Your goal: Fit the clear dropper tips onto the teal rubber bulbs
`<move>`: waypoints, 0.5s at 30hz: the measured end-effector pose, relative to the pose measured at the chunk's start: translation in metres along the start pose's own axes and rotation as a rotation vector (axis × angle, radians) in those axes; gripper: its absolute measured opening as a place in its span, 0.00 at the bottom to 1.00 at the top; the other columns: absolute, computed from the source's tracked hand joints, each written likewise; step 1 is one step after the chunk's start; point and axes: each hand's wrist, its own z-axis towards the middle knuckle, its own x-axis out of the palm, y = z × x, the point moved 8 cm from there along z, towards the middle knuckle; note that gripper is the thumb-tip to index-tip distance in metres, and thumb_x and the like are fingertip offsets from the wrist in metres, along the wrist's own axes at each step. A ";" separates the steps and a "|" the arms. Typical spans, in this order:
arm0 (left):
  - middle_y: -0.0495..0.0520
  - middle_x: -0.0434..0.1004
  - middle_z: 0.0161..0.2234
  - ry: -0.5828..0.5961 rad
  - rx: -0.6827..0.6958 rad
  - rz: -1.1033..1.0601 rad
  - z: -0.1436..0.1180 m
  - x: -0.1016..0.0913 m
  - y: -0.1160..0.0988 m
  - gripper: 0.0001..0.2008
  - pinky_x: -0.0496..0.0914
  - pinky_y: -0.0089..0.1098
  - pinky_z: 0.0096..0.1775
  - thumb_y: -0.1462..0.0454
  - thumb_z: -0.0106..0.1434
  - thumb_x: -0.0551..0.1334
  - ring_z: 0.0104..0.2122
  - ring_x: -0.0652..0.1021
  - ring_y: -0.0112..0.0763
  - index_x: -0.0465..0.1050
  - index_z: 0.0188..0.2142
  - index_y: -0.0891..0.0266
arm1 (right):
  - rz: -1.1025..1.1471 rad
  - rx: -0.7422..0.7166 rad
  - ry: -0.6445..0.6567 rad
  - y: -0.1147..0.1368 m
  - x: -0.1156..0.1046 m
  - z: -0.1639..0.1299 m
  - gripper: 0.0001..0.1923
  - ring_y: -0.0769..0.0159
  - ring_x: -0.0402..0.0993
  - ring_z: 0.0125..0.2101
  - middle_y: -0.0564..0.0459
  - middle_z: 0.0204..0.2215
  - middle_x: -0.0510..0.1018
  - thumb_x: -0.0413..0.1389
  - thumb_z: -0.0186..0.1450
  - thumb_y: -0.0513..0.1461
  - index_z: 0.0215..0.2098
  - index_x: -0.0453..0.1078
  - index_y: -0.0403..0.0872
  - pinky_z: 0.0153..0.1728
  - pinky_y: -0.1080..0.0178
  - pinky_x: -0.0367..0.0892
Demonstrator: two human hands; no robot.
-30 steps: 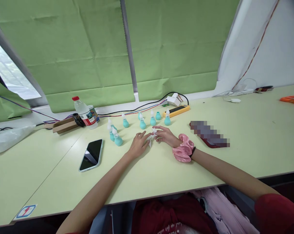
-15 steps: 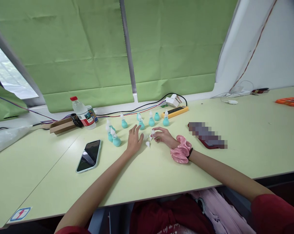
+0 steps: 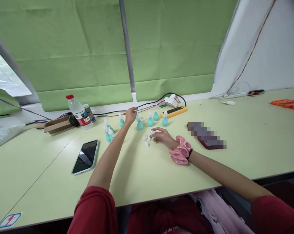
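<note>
Several small teal bulb bottles with white nozzles (image 3: 140, 123) stand in a loose row at the back of the pale green table (image 3: 161, 169). My left hand (image 3: 130, 115) is stretched far forward among them, next to one at the back; whether it grips anything I cannot tell. My right hand (image 3: 160, 135) rests on the table with a pink scrunchie (image 3: 180, 150) on the wrist, its fingertips pinching a small white nozzle cap (image 3: 152, 133). A few loose white caps (image 3: 145, 140) lie just left of it.
A phone (image 3: 85, 156) lies face up at the left. A water bottle (image 3: 77, 111), a cardboard box (image 3: 55, 124) and cables sit at the back left. A yellow power strip (image 3: 174, 111) lies behind the bottles, a dark red case (image 3: 206, 140) to the right.
My left hand left the white caps and reached forward to the back row of teal bottles. My right hand stayed at the caps. The view shifted a little.
</note>
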 end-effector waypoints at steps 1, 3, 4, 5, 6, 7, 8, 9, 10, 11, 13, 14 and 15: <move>0.56 0.70 0.42 0.058 -0.003 0.019 0.008 0.005 0.002 0.15 0.63 0.32 0.43 0.70 0.57 0.50 0.41 0.70 0.32 0.65 0.44 0.64 | 0.002 0.000 0.002 0.000 0.000 0.000 0.16 0.75 0.65 0.18 0.53 0.22 0.74 0.59 0.45 0.35 0.33 0.63 0.44 0.21 0.69 0.62; 0.56 0.69 0.42 0.163 -0.006 0.061 0.018 0.016 0.007 0.12 0.64 0.35 0.42 0.68 0.58 0.53 0.41 0.70 0.33 0.66 0.42 0.64 | 0.005 -0.001 0.007 -0.001 0.000 0.000 0.16 0.74 0.65 0.19 0.52 0.23 0.74 0.58 0.45 0.35 0.33 0.63 0.44 0.21 0.69 0.62; 0.56 0.68 0.42 0.208 -0.005 0.083 0.020 0.021 0.010 0.11 0.65 0.36 0.42 0.66 0.59 0.53 0.41 0.70 0.33 0.65 0.42 0.64 | 0.007 -0.003 0.009 -0.001 0.000 0.000 0.16 0.74 0.66 0.19 0.52 0.23 0.74 0.58 0.45 0.35 0.33 0.63 0.44 0.21 0.69 0.62; 0.56 0.67 0.43 0.249 -0.001 0.104 0.022 0.026 0.013 0.11 0.66 0.38 0.41 0.64 0.59 0.53 0.40 0.70 0.33 0.65 0.42 0.64 | 0.008 -0.005 0.011 -0.001 0.000 0.001 0.16 0.74 0.66 0.19 0.52 0.23 0.74 0.58 0.45 0.35 0.33 0.63 0.44 0.22 0.69 0.62; 0.56 0.66 0.43 0.286 0.003 0.125 0.023 0.030 0.016 0.12 0.66 0.38 0.40 0.63 0.60 0.53 0.40 0.70 0.32 0.64 0.43 0.64 | 0.009 -0.007 0.013 -0.001 0.000 0.001 0.16 0.74 0.66 0.19 0.52 0.23 0.74 0.58 0.45 0.35 0.33 0.63 0.44 0.22 0.69 0.62; 0.56 0.65 0.43 0.317 0.007 0.146 0.023 0.034 0.018 0.12 0.66 0.38 0.40 0.62 0.60 0.53 0.39 0.70 0.32 0.63 0.43 0.64 | 0.009 -0.008 0.015 -0.001 0.000 0.001 0.16 0.74 0.66 0.19 0.52 0.23 0.74 0.58 0.45 0.35 0.32 0.63 0.44 0.22 0.69 0.62; 0.56 0.65 0.43 0.340 0.010 0.167 0.023 0.038 0.020 0.13 0.66 0.38 0.39 0.62 0.60 0.53 0.39 0.70 0.32 0.63 0.43 0.64 | 0.010 -0.008 0.016 -0.001 0.000 0.001 0.16 0.74 0.66 0.19 0.52 0.23 0.74 0.58 0.45 0.35 0.32 0.63 0.44 0.22 0.69 0.62; 0.56 0.65 0.43 0.355 0.010 0.189 0.023 0.040 0.021 0.13 0.67 0.38 0.39 0.62 0.60 0.53 0.39 0.70 0.32 0.63 0.43 0.64 | 0.010 -0.008 0.017 -0.001 0.000 0.001 0.15 0.74 0.66 0.19 0.52 0.23 0.74 0.59 0.45 0.35 0.32 0.63 0.44 0.22 0.69 0.62; 0.56 0.65 0.43 0.362 0.009 0.211 0.023 0.042 0.022 0.13 0.67 0.38 0.39 0.62 0.60 0.53 0.39 0.70 0.32 0.62 0.44 0.64 | 0.009 -0.008 0.019 -0.002 0.000 0.001 0.15 0.74 0.66 0.19 0.52 0.23 0.74 0.59 0.45 0.35 0.32 0.63 0.44 0.22 0.69 0.62; 0.56 0.65 0.43 0.363 0.006 0.233 0.023 0.043 0.023 0.13 0.67 0.38 0.39 0.62 0.60 0.53 0.39 0.70 0.32 0.62 0.44 0.64 | 0.009 -0.007 0.020 -0.002 0.000 0.001 0.15 0.74 0.66 0.19 0.52 0.23 0.74 0.59 0.45 0.35 0.32 0.63 0.44 0.22 0.69 0.62; 0.56 0.65 0.44 0.351 -0.004 0.276 0.023 0.043 0.025 0.13 0.67 0.39 0.39 0.62 0.60 0.53 0.40 0.70 0.33 0.62 0.44 0.64 | 0.008 -0.008 0.024 -0.002 0.000 0.002 0.15 0.74 0.66 0.20 0.52 0.23 0.74 0.58 0.45 0.35 0.32 0.63 0.44 0.22 0.69 0.62; 0.56 0.65 0.44 0.342 -0.013 0.297 0.023 0.043 0.026 0.14 0.67 0.39 0.39 0.62 0.60 0.53 0.40 0.70 0.33 0.62 0.44 0.64 | 0.007 -0.009 0.025 -0.002 0.000 0.002 0.15 0.73 0.66 0.20 0.52 0.23 0.74 0.58 0.45 0.35 0.32 0.63 0.44 0.22 0.69 0.62; 0.56 0.65 0.44 0.333 -0.024 0.316 0.022 0.042 0.027 0.14 0.67 0.39 0.39 0.62 0.60 0.53 0.40 0.70 0.33 0.62 0.45 0.64 | 0.006 -0.010 0.027 -0.003 0.000 0.003 0.15 0.73 0.66 0.20 0.52 0.23 0.74 0.58 0.45 0.35 0.32 0.63 0.44 0.22 0.69 0.62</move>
